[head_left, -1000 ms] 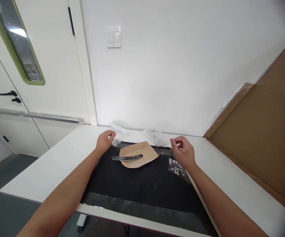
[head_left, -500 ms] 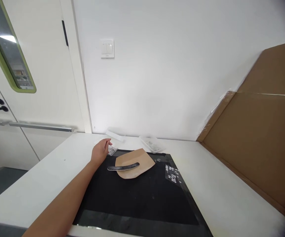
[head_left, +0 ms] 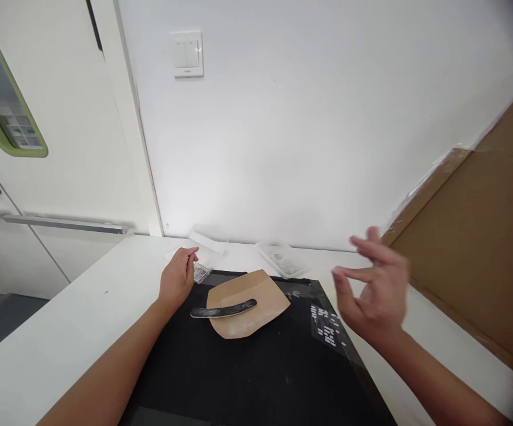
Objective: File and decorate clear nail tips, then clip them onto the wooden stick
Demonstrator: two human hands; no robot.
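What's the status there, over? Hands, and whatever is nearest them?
Left hand rests by small clear packet. Right hand raised, open, empty. Nail file lies on tan sheet, untouched.

Both forearms are bare right down to the picture's lower edge, with no sleeve showing on either. The left hand (head_left: 177,280) looks free of rings, watch or glove. The right hand (head_left: 374,294) is blurred, so small jewellery there cannot be ruled out, though its wrist looks bare.

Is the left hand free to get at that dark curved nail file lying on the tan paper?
Probably yes: the left hand rests empty beside the dark curved nail file, with only bare black mat between them.
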